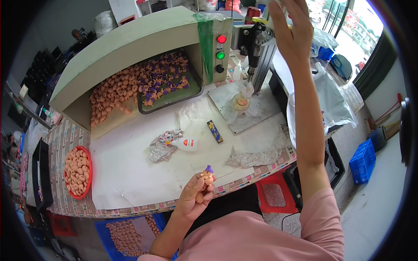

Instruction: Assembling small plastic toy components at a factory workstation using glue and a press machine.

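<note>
My left hand [195, 199] is closed around a small doll figure [207, 179] with a purple top, held over the table's near edge. A round peach piece [199, 198] also shows at the fingers of this hand. High at the upper right, my right hand [292, 32] is raised beside the bench press [257, 48], its visible fingers stretched and apart. The top edge cuts off some fingertips, so any touch on the press is hidden. Beneath the press head, a round pale fixture [240, 103] sits on a metal plate [257, 119].
Several peach doll heads [111, 93] and a black tray [198, 92] of purple-and-orange pieces lie under the beige housing [130, 39]. A red basket [89, 187] of peach pieces stands left. A white bottle [186, 144], plastic wrap [164, 143] and blue-yellow stick-shaped pack [214, 132] lie on white paper.
</note>
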{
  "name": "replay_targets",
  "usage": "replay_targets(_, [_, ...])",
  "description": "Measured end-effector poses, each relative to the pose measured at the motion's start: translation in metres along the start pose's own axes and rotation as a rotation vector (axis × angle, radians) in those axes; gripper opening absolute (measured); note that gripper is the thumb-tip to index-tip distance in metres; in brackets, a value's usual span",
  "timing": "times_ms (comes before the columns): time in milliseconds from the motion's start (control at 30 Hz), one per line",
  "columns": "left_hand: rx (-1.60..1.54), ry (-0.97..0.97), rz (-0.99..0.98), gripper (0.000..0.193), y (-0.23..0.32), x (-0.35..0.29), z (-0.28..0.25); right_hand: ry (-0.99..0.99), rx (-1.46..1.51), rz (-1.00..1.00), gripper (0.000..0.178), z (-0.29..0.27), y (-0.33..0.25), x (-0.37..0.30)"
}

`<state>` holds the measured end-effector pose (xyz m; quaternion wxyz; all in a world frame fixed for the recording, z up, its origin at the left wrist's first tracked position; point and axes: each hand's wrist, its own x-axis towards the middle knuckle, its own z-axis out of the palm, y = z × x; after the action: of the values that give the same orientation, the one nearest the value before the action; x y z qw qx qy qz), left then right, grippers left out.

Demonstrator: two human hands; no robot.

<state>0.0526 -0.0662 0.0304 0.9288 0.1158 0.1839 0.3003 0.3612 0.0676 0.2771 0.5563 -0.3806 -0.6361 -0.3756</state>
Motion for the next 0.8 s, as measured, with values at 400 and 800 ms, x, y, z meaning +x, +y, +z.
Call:
replay_targets(400, [0.050, 0.207, 0.174, 0.027, 0.038, -0.041, -0.013, -0.709, -0.153, 0.894, 0.025, -0.038, -0.038, -0.147])
replay_targets(800, [0.137, 0.168, 0.102, 0.032, 0.022, 0.008, 0.035, -0.310, -0.099, 0.589, 0.028, -0.092, -0.037, -0.194])
